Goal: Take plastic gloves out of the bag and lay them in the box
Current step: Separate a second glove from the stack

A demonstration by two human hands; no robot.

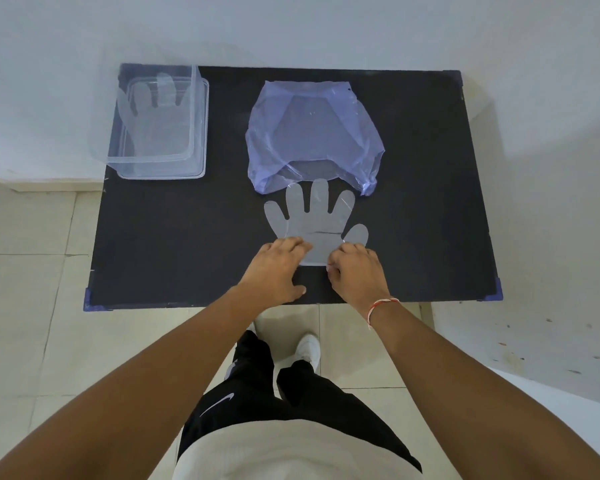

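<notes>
Left hand (277, 268): fingers press flat on the glove (317, 221) cuff, not gripping.
Right hand (355, 270): pinches the cuff's other side.
Bag (312, 133): just above glove.
Box (160, 123): upper left, one glove inside.

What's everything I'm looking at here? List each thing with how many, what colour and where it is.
table: one, black top with purple corner caps, centre of view
box: one, clear plastic, far left corner of the table
glove in the box: one, translucent, lying flat inside
bag: one, translucent purple, far centre of the table, its mouth towards the person
glove on the table: one, translucent, flat, its fingertips at the bag's mouth
floor: pale tiles, around the table
wall: white, behind the table
shoes: white, below the table's near edge
thread bracelet: one, red and white, right wrist
left hand: on the glove's cuff
right hand: pinching the cuff
</notes>
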